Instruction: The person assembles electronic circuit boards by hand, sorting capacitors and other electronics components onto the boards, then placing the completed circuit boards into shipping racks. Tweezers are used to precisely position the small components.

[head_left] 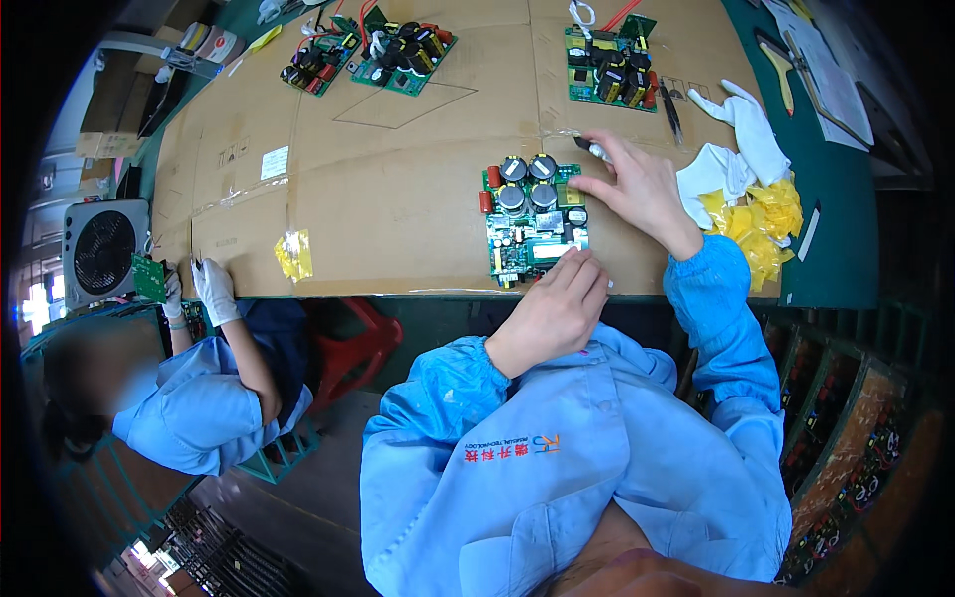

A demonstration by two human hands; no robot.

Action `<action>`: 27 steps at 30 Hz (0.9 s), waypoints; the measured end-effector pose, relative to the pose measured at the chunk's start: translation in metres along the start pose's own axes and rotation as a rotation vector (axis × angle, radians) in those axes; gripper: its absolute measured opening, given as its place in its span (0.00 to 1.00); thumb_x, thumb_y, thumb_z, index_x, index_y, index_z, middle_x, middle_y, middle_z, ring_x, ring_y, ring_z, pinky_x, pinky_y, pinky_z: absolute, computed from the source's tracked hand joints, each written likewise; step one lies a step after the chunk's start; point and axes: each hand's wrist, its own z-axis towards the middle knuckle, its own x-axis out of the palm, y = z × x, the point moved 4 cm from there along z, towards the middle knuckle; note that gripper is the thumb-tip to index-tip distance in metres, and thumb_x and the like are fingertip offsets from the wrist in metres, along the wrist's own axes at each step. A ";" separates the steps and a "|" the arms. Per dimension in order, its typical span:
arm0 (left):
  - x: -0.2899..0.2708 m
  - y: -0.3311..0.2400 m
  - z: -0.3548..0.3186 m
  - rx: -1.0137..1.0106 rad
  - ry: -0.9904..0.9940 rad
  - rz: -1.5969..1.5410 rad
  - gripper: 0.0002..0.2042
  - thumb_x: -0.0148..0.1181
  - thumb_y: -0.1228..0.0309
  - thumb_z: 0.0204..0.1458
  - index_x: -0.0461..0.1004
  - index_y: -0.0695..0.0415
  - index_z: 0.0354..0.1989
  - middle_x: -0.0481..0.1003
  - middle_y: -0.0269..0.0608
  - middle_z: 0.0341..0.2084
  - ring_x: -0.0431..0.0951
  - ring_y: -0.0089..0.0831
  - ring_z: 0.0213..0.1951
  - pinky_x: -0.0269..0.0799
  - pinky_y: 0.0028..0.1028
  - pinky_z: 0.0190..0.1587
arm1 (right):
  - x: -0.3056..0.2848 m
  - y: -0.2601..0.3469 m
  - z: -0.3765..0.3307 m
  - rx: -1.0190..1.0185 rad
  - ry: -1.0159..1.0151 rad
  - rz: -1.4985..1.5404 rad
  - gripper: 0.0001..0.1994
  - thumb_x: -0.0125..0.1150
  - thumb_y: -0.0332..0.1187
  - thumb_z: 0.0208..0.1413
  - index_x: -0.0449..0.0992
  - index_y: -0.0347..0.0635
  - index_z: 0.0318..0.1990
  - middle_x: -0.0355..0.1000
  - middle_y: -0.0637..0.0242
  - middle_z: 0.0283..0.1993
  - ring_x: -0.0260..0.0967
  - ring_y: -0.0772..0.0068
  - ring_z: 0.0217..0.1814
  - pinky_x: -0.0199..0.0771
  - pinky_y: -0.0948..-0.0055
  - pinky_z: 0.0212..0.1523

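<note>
A green circuit board [538, 221] lies on the cardboard in front of me, with black round capacitors along its far side and red parts at its left. My left hand [557, 306] is closed at the board's near right corner, fingertips pressed on its edge. Over the board's far right side is my right hand [637, 189], thumb and forefinger apart. A slim white thing with a black end, like a pen [594, 149], pokes out from under its forefinger; the curled fingers around it are partly hidden.
Finished-looking boards [408, 55] and another board [612, 70] stand at the far side. White gloves [736, 139], yellow tape scraps [761, 224] and tweezers [671, 114] lie to the right. At left, a gloved co-worker [214, 289] holds a small board [149, 278] beside a fan [104, 249].
</note>
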 end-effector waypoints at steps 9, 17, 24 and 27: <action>-0.004 0.004 -0.002 -0.018 -0.053 -0.001 0.13 0.63 0.78 0.46 0.74 0.66 0.42 0.71 0.50 0.40 0.75 0.49 0.49 0.74 0.39 0.52 | -0.001 -0.006 -0.017 -0.047 -0.123 0.039 0.22 0.60 0.46 0.60 0.67 0.48 0.56 0.78 0.59 0.43 0.77 0.53 0.42 0.76 0.60 0.37; -0.008 0.008 -0.016 0.005 -0.103 -0.040 0.11 0.64 0.78 0.44 0.76 0.64 0.37 0.73 0.45 0.36 0.78 0.46 0.46 0.77 0.37 0.48 | -0.007 0.004 -0.069 -0.037 0.118 0.115 0.11 0.54 0.37 0.62 0.72 0.49 0.51 0.78 0.65 0.44 0.77 0.57 0.42 0.75 0.61 0.34; 0.003 0.008 -0.017 -0.031 -0.158 0.010 0.10 0.65 0.77 0.42 0.76 0.62 0.35 0.75 0.45 0.37 0.79 0.44 0.45 0.76 0.37 0.52 | 0.002 0.006 -0.059 -0.022 0.202 0.107 0.13 0.56 0.33 0.59 0.74 0.49 0.52 0.77 0.66 0.48 0.77 0.57 0.45 0.76 0.64 0.38; 0.011 0.008 -0.021 -0.052 -0.182 0.014 0.11 0.61 0.75 0.41 0.75 0.63 0.36 0.74 0.49 0.40 0.77 0.46 0.48 0.74 0.39 0.55 | 0.003 0.004 -0.060 -0.017 0.236 0.066 0.16 0.56 0.33 0.59 0.73 0.53 0.54 0.77 0.67 0.50 0.77 0.58 0.44 0.76 0.63 0.37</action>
